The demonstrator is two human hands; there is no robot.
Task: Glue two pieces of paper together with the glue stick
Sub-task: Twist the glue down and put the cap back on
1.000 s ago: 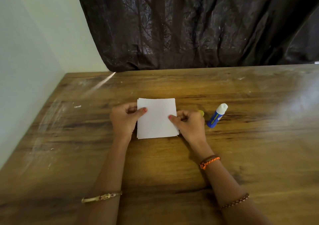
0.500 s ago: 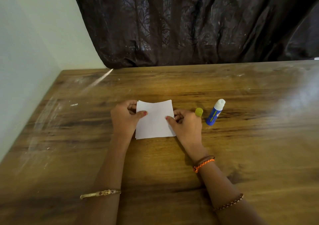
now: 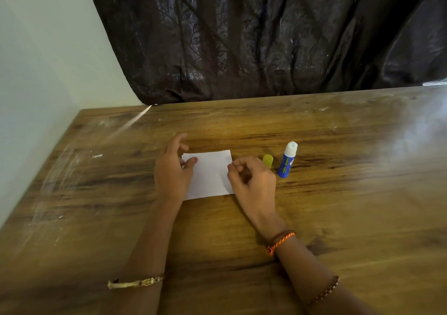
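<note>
Wooden table under you: paper is light and floppy. Left hand thumb pins it at nine o'clock; right hand, loosely curled, grips nothing visible.

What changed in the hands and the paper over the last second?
The left hand has let go of the paper's edge: its fingers have lifted and spread, only the thumb touching. The right hand has loosened its pinch and curls at the right edge. The paper stays flat on the table; the glue stick and yellow cap have not moved.
</note>
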